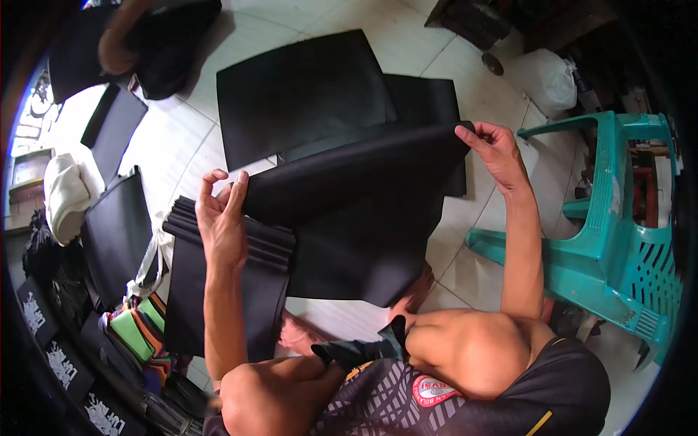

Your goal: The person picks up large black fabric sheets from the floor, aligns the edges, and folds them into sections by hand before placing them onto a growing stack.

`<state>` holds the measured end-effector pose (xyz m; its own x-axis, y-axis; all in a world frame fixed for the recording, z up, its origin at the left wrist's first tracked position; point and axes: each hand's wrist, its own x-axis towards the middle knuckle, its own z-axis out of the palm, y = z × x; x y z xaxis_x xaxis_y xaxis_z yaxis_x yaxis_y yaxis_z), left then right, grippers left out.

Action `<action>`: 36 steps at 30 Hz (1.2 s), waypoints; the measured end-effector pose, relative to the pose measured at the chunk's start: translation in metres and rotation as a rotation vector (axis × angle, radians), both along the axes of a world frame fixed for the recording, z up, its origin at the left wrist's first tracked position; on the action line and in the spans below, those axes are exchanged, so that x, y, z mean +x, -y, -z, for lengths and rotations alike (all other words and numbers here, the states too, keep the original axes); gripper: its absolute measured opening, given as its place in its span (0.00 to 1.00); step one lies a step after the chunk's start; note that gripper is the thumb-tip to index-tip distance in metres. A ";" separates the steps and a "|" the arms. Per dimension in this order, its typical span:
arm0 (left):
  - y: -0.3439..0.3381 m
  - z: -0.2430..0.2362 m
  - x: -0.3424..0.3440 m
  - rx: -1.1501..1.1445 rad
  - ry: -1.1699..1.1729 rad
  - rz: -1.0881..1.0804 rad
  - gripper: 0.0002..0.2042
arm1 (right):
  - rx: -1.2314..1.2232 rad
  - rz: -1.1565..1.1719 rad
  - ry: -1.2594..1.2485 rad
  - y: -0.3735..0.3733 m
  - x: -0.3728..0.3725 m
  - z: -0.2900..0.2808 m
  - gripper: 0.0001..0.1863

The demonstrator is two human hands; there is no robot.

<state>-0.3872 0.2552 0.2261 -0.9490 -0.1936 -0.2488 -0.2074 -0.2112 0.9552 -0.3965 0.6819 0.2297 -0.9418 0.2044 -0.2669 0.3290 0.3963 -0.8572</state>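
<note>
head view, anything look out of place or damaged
Slightly: beyond the held black sheet, the other black sheets overlap at different angles, so they look askew. The green plastic chair at right has pale, scuffed-looking patches. No spill shows.

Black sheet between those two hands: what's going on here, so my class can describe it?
The person's left hand and right hand hold up a large black sheet, spread between them by its upper edge. Other black sheets lie beyond it on the white tiled floor. Ridged black pieces lie near the left hand.
</note>
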 end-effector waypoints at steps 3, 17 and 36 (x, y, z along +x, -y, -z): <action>0.010 -0.034 -0.013 -0.142 -0.101 0.119 0.10 | -0.149 0.043 -0.170 0.001 -0.009 -0.036 0.16; 0.049 -0.142 -0.014 -0.913 -0.407 0.334 0.12 | -0.046 -0.270 -0.553 -0.008 -0.026 -0.119 0.11; -0.026 -0.195 -0.048 -1.104 -0.803 0.637 0.06 | 0.324 -0.583 -1.214 0.155 -0.042 -0.151 0.20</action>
